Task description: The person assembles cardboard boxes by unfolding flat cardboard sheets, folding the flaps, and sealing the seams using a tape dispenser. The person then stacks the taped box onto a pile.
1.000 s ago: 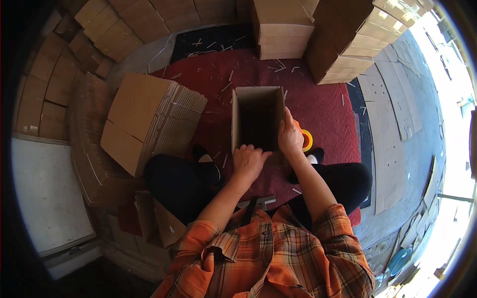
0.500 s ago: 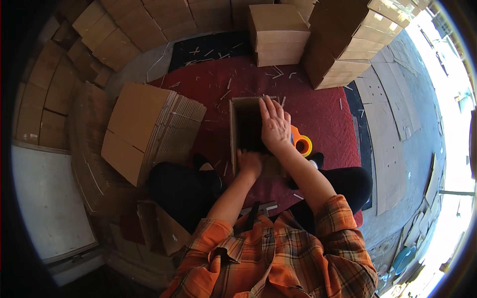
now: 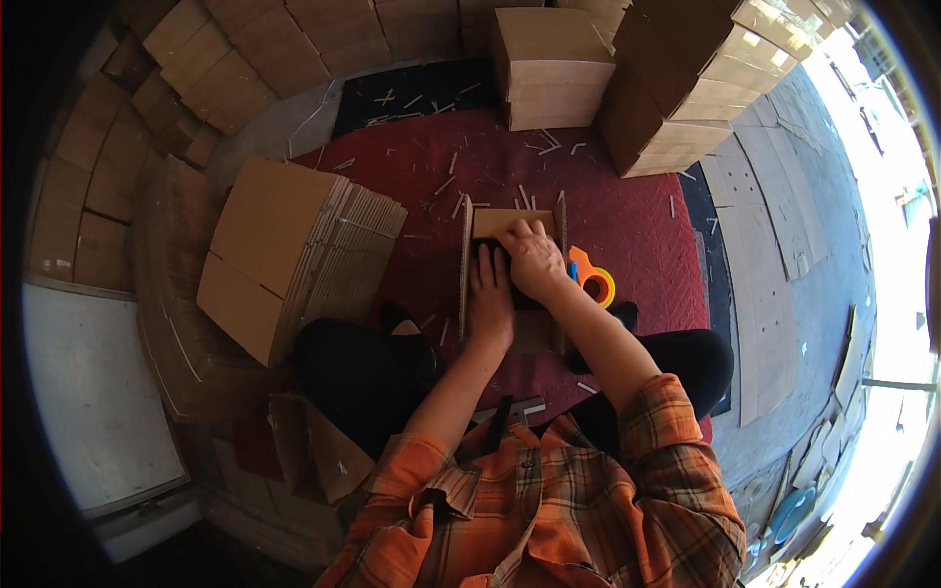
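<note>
Reaching into one open carton (image 3: 537, 331) on one red mat (image 3: 637, 211), just left of one orange tape dispenser (image 3: 580, 263), with left hand (image 3: 490, 302) straight-fingered, right hand (image 3: 537, 263) curled at one far flap (image 3: 487, 225), bent inward since earlier. Cannot tell either grip, clamped or apart.
</note>
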`<act>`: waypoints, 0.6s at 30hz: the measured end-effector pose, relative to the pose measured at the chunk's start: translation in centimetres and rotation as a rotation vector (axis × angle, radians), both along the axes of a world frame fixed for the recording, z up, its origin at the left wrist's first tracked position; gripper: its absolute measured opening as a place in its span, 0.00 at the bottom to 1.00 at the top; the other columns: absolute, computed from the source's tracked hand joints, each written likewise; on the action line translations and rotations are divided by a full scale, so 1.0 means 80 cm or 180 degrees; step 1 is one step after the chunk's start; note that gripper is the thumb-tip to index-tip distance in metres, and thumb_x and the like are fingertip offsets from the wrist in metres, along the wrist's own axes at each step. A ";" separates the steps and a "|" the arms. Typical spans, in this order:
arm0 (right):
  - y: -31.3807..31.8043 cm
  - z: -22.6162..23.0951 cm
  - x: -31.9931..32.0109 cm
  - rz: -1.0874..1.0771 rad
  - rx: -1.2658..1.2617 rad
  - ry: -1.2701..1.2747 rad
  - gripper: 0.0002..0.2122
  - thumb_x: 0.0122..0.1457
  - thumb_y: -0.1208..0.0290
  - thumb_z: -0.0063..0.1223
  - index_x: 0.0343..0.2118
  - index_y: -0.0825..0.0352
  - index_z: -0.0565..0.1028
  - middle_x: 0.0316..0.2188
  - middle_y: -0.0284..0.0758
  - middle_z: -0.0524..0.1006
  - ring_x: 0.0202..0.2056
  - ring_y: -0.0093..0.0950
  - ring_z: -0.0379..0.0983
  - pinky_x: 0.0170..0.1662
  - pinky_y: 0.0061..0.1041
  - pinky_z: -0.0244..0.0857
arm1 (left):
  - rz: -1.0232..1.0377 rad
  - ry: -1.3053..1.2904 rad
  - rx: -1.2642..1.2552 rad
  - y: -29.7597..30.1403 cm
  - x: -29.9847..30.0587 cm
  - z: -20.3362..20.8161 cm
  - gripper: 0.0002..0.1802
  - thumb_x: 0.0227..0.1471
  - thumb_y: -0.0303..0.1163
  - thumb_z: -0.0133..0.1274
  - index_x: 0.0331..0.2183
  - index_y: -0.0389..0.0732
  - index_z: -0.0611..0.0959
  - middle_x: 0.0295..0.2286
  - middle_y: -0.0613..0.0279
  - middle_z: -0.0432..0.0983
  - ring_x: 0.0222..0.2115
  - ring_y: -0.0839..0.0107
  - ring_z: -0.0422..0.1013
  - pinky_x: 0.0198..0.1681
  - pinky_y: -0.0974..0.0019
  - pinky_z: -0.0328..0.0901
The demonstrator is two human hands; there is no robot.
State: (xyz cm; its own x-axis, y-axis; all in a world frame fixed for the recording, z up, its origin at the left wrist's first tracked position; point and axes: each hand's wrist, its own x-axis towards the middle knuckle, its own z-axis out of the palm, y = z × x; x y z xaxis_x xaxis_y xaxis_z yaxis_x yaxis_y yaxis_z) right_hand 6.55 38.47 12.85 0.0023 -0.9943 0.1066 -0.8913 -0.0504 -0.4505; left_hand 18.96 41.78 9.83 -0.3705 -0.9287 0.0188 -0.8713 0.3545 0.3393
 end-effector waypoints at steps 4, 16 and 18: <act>0.018 -0.012 0.003 0.0017 0.0433 0.0259 0.17 0.54 0.73 0.47 0.48 0.62 0.75 0.43 0.38 0.72 0.48 0.39 0.68 0.51 0.35 0.66 | -0.0233 -0.0028 -0.0295 -0.011 -0.005 -0.010 0.39 0.52 0.24 0.48 0.63 0.41 0.52 0.65 0.55 0.39 0.64 0.50 0.45 0.52 0.62 0.69; 0.068 -0.064 -0.023 -0.1530 -0.0530 -0.3008 0.25 0.69 0.62 0.34 0.64 0.70 0.54 0.63 0.44 0.59 0.64 0.35 0.54 0.64 0.28 0.47 | -0.0421 -0.0537 0.0682 -0.036 -0.012 -0.011 0.45 0.46 0.19 0.52 0.64 0.40 0.53 0.66 0.53 0.38 0.66 0.55 0.39 0.48 0.60 0.70; 0.055 -0.045 -0.004 -0.1548 -0.0427 -0.3264 0.26 0.69 0.60 0.34 0.65 0.69 0.52 0.63 0.47 0.58 0.64 0.39 0.53 0.65 0.33 0.47 | -0.0424 -0.0601 0.0750 -0.041 -0.007 -0.011 0.44 0.47 0.19 0.52 0.63 0.41 0.54 0.66 0.53 0.39 0.66 0.55 0.40 0.49 0.59 0.69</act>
State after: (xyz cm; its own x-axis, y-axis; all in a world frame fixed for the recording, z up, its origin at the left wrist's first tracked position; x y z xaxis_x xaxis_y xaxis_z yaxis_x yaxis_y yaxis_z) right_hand 6.24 42.90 9.25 -0.5291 -0.8466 -0.0583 -0.0451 0.0966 -0.9943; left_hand 18.41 38.52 8.92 -0.4655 -0.8425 -0.2713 -0.8779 0.4006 0.2623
